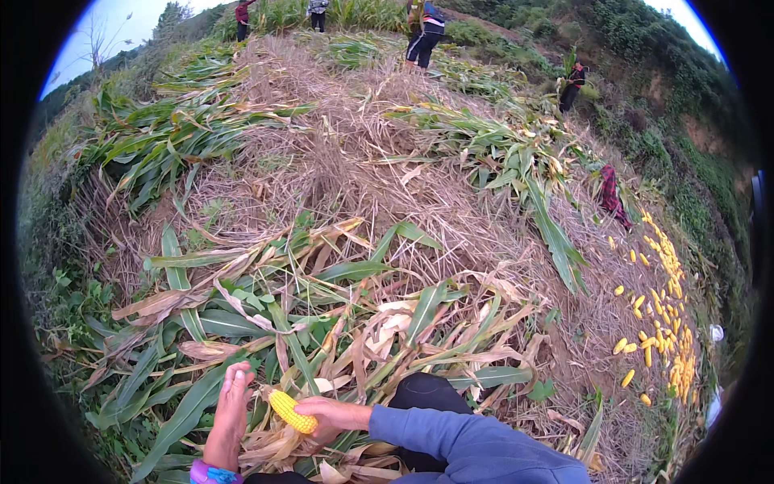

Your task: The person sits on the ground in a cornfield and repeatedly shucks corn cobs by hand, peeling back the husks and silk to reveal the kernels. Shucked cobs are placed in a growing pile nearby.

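Note:
My right hand point(326, 416) grips a husked yellow corn cob point(288, 409) near its lower end, and the cob's other end tilts up to the left. Just left of the cob, my left hand point(231, 396) is raised with its fingers up and nothing visible in it. A purple and blue band point(211, 473) circles that wrist. Dry pale husks point(272, 444) lie beneath both hands. Cut corn stalks with green and brown leaves point(363, 327) spread over the ground in front of me. My dark-clad knee point(426, 393) shows beyond my right forearm.
Many bare cobs point(665, 327) lie strewn at the right, with a red plaid cloth point(612, 193) beyond them. Laid stalk piles point(181, 136) flank dry stubble. Several people stand farther off, one holding stalks point(571, 85). A bushy slope point(665, 60) rises at the right.

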`<state>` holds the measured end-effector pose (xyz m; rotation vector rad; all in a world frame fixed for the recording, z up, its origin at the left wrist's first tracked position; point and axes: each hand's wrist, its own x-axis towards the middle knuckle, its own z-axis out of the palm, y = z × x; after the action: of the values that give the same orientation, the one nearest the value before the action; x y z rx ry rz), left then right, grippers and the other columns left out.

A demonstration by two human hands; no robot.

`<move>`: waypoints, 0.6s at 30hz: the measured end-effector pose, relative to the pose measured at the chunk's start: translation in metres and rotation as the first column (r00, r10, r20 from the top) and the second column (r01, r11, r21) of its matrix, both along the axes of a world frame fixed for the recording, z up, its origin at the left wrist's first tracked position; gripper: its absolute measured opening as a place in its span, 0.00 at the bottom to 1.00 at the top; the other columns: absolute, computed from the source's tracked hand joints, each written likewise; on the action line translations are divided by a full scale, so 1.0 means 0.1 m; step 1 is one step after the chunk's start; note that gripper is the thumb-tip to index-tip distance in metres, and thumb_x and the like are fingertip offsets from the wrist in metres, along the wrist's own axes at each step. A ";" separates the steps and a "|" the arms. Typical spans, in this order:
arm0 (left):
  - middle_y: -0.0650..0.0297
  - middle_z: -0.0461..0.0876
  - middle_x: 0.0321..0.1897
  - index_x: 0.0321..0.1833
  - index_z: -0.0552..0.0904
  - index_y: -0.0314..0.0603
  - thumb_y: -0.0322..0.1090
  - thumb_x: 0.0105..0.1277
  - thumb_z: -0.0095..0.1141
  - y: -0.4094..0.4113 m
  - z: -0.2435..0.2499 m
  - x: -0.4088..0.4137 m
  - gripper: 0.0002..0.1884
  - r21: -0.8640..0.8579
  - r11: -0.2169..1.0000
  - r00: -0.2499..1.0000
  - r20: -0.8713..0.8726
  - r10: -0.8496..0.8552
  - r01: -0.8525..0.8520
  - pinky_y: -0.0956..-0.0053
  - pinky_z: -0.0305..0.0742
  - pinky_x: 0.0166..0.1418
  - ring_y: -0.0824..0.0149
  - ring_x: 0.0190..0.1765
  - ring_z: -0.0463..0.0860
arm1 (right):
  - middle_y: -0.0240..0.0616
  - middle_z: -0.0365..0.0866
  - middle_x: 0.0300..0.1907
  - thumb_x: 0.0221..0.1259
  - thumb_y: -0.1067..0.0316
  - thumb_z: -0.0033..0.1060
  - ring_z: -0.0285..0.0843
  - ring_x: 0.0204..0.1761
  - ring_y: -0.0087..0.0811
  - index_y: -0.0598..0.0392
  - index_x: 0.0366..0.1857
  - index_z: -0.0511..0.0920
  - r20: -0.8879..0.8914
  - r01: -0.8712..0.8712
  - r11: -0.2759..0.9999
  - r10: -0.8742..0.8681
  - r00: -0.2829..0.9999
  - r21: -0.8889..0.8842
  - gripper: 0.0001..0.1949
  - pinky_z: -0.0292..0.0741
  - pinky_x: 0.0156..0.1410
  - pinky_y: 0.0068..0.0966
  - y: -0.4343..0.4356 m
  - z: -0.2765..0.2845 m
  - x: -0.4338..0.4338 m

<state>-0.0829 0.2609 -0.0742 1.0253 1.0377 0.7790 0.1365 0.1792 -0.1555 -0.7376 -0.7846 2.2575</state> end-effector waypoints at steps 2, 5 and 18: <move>0.59 0.72 0.67 0.62 0.75 0.49 0.52 0.75 0.58 0.18 0.03 0.07 0.21 -0.039 0.999 0.999 0.034 -0.005 0.007 0.60 0.69 0.67 0.59 0.68 0.73 | 0.27 0.82 0.46 0.76 0.42 0.52 0.80 0.44 0.19 0.49 0.63 0.76 -0.074 0.144 0.987 -0.150 0.986 -0.072 0.25 0.78 0.43 0.23 -0.20 -0.05 0.63; 0.56 0.86 0.51 0.57 0.78 0.47 0.44 0.72 0.63 0.45 0.09 0.22 0.17 -0.083 0.995 0.979 0.200 -0.036 0.054 0.65 0.81 0.55 0.61 0.53 0.86 | 0.29 0.84 0.46 0.75 0.43 0.53 0.81 0.43 0.21 0.48 0.60 0.77 0.027 0.499 0.838 -0.506 0.862 -0.219 0.22 0.78 0.45 0.24 -0.58 0.03 2.04; 0.61 0.86 0.48 0.54 0.79 0.44 0.39 0.75 0.56 0.39 -0.60 -0.25 0.11 -0.022 0.995 0.989 -0.106 -0.104 0.102 0.68 0.78 0.60 0.67 0.51 0.85 | 0.31 0.84 0.54 0.74 0.58 0.57 0.77 0.44 0.15 0.53 0.67 0.75 0.412 0.815 -0.036 -0.850 -0.329 0.578 0.21 0.74 0.52 0.16 -2.86 0.63 5.77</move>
<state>-0.1081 0.2996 -0.1344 1.1072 1.0720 0.6364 0.7134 -0.1068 -0.0920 -1.5607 -0.2485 0.3470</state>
